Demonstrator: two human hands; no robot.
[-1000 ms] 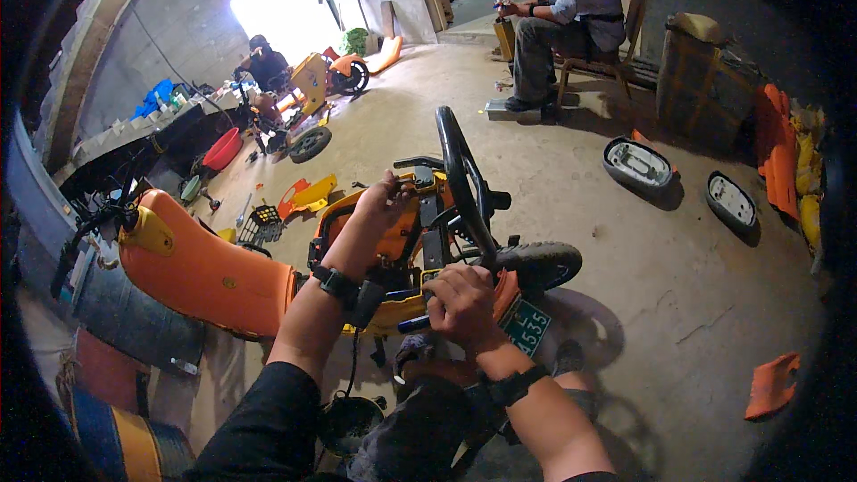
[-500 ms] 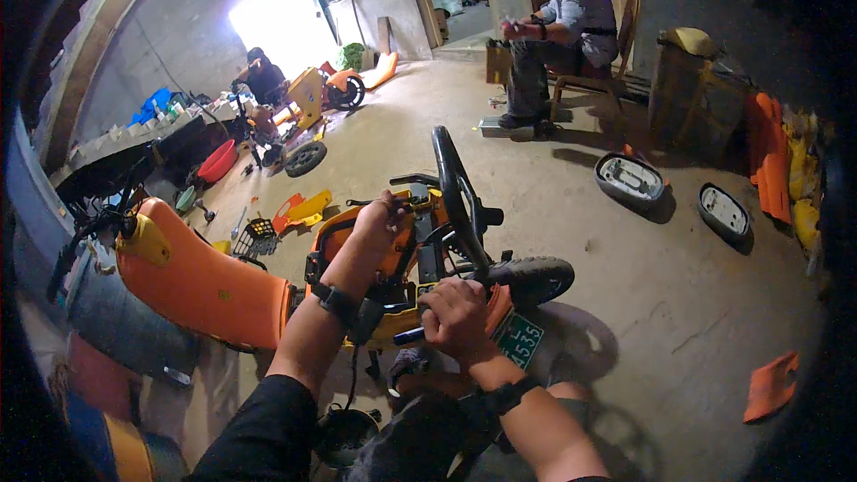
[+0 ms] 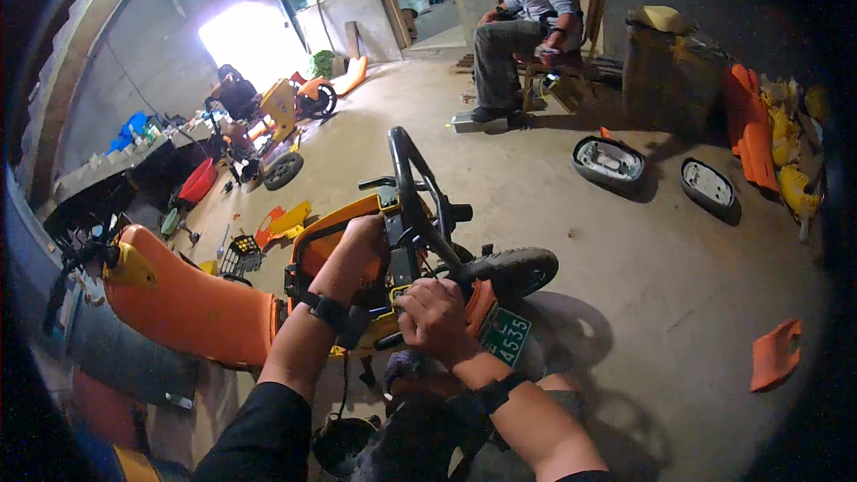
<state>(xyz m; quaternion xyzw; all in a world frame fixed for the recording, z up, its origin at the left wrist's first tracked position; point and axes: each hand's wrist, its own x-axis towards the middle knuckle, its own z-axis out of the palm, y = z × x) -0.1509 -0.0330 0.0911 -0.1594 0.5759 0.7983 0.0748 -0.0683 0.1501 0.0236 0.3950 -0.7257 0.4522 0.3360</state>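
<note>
In front of me stands a partly stripped orange scooter (image 3: 201,299), its rear body opened up between my arms. My left hand (image 3: 368,234) reaches down into the open orange body section; its fingers are hidden inside. Closed at the rear edge of the frame, above the green license plate (image 3: 506,336), is my right hand (image 3: 435,314). Its fingers are curled over something I cannot make out. A black tubular grab rail (image 3: 415,187) rises just beyond both hands, and the rear wheel (image 3: 518,273) lies to the right of it.
Two oval black-rimmed parts (image 3: 608,163) lie on the floor at right, with an orange panel piece (image 3: 776,355) nearer. A seated person (image 3: 534,18) is at the back. Another person (image 3: 234,92) crouches far left by a second scooter. A black basket (image 3: 241,255) lies beyond the seat.
My left hand has dipped from the far rim down into the scooter body. My right hand stays at the rear frame. The seated person's arm has lowered beside the chair. The view has shifted.
</note>
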